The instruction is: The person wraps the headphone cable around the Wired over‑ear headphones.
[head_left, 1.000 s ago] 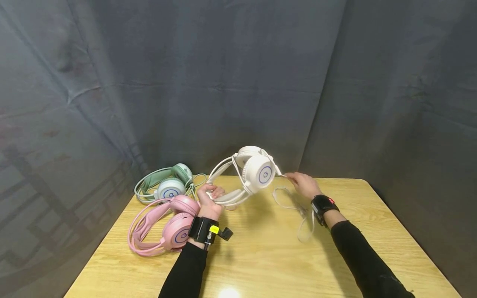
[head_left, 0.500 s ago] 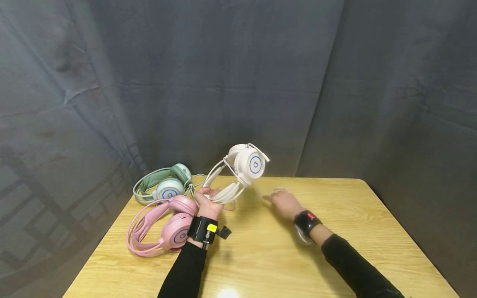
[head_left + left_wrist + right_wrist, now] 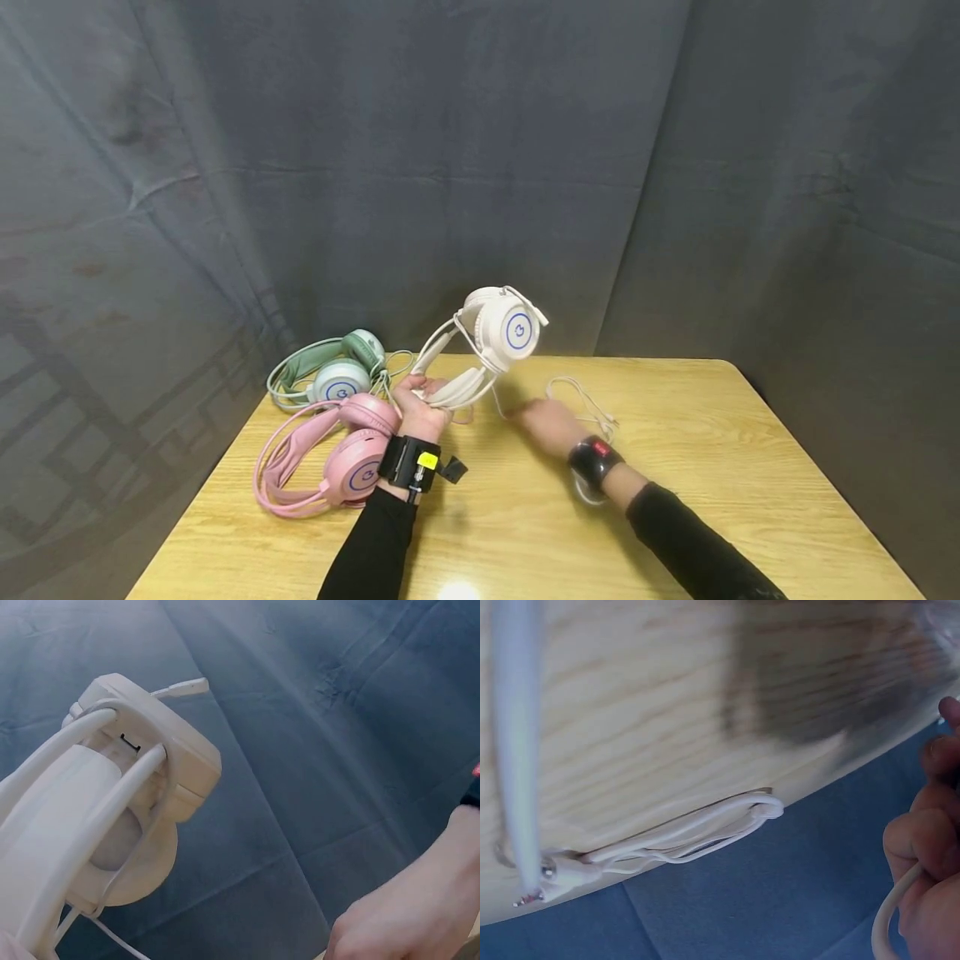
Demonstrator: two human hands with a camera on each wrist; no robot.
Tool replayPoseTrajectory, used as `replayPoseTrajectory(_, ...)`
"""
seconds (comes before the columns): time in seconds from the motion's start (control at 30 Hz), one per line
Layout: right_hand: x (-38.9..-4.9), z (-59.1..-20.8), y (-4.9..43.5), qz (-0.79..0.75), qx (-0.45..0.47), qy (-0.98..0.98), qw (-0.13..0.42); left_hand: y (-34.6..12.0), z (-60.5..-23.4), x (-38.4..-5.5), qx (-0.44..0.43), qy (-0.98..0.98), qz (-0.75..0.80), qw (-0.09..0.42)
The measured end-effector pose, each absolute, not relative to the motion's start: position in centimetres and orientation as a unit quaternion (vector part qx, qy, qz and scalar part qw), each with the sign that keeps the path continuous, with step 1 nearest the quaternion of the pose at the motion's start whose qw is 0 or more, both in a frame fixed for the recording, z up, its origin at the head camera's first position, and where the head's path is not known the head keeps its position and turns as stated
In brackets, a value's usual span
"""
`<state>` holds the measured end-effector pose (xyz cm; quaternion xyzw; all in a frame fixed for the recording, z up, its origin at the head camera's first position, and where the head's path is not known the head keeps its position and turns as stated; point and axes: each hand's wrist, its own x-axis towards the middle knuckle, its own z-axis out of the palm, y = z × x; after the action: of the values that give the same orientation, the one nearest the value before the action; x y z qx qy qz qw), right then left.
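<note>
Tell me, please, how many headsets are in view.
3: a white headset, held up in the left hand; a pink headset, lying on the table; a green headset, behind the pink one.

our left arm [image 3: 372, 537] reaches forward, left hand [image 3: 422, 410] held up, fingers curled in a grip. our right arm [image 3: 693, 542] slants in from lower right, right hand [image 3: 553, 427] back-up, apart from the left, fingers [image 3: 922, 840] curled; blurry in head view, so we can't call the exact pinch.
</note>
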<state>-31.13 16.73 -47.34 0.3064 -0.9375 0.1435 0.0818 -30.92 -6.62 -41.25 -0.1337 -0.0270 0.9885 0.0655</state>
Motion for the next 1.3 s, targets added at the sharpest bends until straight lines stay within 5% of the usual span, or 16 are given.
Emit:
replayPoseTrajectory(0.93,-28.9,-42.0,17.6,0.061,0.421,-0.888,0.174,-5.1,-42.3,-30.9,-0.096,0.198,0.974,-0.052)
replayPoseTrajectory(1.3,-29.0,-40.6,18.4,0.117,0.392,-0.895,0.179,-4.8,-42.2,-31.1,-0.110,0.240,0.960,-0.097)
